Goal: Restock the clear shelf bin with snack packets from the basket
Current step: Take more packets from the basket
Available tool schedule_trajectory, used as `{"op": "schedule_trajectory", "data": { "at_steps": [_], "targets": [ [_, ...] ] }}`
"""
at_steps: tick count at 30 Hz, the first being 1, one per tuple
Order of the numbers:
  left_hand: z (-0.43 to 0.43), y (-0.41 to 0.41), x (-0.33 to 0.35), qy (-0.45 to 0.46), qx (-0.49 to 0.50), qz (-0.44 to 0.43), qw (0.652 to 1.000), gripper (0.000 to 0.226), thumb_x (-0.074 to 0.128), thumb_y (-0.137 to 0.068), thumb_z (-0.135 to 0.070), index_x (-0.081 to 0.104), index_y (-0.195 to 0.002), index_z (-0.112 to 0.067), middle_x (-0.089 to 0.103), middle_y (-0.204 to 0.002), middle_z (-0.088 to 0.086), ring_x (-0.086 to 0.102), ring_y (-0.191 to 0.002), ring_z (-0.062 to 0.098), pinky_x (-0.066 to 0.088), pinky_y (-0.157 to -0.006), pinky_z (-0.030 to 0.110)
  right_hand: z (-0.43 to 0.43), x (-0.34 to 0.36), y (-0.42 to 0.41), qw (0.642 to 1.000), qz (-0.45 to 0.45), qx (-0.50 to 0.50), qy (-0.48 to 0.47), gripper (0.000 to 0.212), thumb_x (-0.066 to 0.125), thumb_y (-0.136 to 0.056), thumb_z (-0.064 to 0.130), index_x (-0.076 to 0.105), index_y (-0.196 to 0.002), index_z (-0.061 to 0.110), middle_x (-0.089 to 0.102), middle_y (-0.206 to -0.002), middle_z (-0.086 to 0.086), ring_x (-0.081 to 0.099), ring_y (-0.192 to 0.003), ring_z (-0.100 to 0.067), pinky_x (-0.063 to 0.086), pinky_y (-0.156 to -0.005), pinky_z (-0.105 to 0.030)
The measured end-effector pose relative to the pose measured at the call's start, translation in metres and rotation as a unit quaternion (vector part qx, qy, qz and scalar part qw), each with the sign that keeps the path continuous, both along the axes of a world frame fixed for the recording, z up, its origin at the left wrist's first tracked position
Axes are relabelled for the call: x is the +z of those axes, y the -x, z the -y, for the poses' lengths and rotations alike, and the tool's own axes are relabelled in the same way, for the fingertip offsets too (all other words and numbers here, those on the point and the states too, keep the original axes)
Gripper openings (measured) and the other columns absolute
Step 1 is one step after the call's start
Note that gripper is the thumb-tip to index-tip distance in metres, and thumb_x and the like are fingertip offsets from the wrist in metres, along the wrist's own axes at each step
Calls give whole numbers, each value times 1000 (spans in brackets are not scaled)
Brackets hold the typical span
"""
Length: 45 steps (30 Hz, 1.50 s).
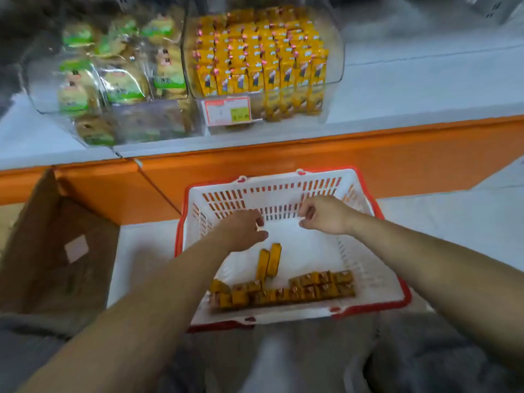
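Now, left hand: over the far-left part of the basket, fingers loosely curled, nothing seen in them.
Right hand: over the basket's far side, near the left hand; fingers also loosely curled and apparently empty, though blur hides fine detail.
Basket: white with a red rim, near the person, below the orange shelf edge.
Snack packets: small yellow-orange packs in rows along the basket's near wall.
Leaning pair: two packs on end, just near of the left hand.
Clear shelf bin: far, up on the shelf, already holding many rows of matching yellow packs; spare room cannot be judged.
Handling: probably light and slim, with slick wrapping and contents that may crush.
Hold: best pinched across the flat faces at mid-length, or several gathered side by side; go easy on the squeeze.
Neighbours: green-labelled packs in the far-left bin; cardboard box near left.
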<state>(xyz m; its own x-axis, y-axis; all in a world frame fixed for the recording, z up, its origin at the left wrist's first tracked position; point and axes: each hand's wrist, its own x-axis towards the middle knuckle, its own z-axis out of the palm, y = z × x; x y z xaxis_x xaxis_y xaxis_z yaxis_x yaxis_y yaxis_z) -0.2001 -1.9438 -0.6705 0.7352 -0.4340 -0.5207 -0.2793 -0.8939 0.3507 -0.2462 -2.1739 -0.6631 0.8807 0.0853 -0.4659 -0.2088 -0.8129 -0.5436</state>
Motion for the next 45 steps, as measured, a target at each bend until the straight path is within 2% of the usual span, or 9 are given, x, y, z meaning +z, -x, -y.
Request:
{"op": "schedule_trajectory", "data": {
  "at_steps": [8,12,17,24,28,31,35,40,45],
  "targets": [
    [-5,20,-132,-18,97,-124,987,65,69,-93,-40,41,-146,-13,53,-141,12,56,-121,31,49,-92,39,-8,-130,22,981,-193,20,2,44,70,-89,46,63,-123,18,61,-118,3,56,-97,-15,46,-89,-30],
    [14,22,-173,17,175,-131,976,83,76,-84,-50,37,-149,-16,44,-145,13,55,-124,34,52,-97,44,-13,-158,25,955,-270,99,66,60,64,-85,63,61,-128,22,56,-118,4,55,-110,-20,45,-96,-34],
    [24,24,-201,-40,147,-79,985,97,80,-67,-67,34,-139,-20,40,-134,12,56,-116,39,51,-84,46,-17,-174,26,938,-286,165,105,51,69,-84,53,65,-124,23,65,-119,1,58,-99,-17,48,-87,-31],
    [14,14,-195,15,158,-118,980,68,81,-72,-40,48,-128,-21,44,-120,6,56,-98,26,48,-71,35,-9,-172,24,953,-295,63,11,53,86,-68,41,59,-113,31,50,-100,13,52,-84,-6,42,-57,-24],
    [8,5,-174,80,211,-122,967,67,82,-76,-31,51,-135,-21,51,-117,3,60,-81,16,53,-51,27,-4,-156,21,956,-282,-19,-82,35,79,-78,39,64,-109,33,60,-109,3,59,-87,-13,49,-64,-28],
    [8,-4,-146,130,281,-147,939,68,83,-79,-29,49,-138,-23,57,-115,4,64,-85,18,57,-59,29,-2,-132,13,949,-244,-116,-160,23,68,-89,38,65,-110,33,65,-111,-4,65,-96,-22,55,-68,-34],
    [11,-10,-93,218,379,-207,875,64,85,-82,-26,52,-136,-15,65,-120,11,68,-105,30,60,-92,48,-5,-88,6,873,-190,-283,-348,21,60,-95,27,69,-110,17,71,-112,-16,69,-100,-30,54,-91,-41],
    [15,0,-8,406,396,-270,778,27,72,-93,-11,66,-118,-2,69,-106,17,68,-92,31,58,-84,44,-35,-11,7,740,-97,-408,-525,27,48,-102,29,67,-107,11,65,-87,-10,60,-65,-21,47,-59,-29],
    [26,11,78,504,416,-146,743,61,59,-97,-24,30,-150,-34,65,-125,10,69,-100,25,55,-72,37,-78,81,7,675,-23,-412,-611,32,50,-101,29,69,-116,7,73,-97,-14,71,-79,-26,59,-68,-36]
  ]
}}
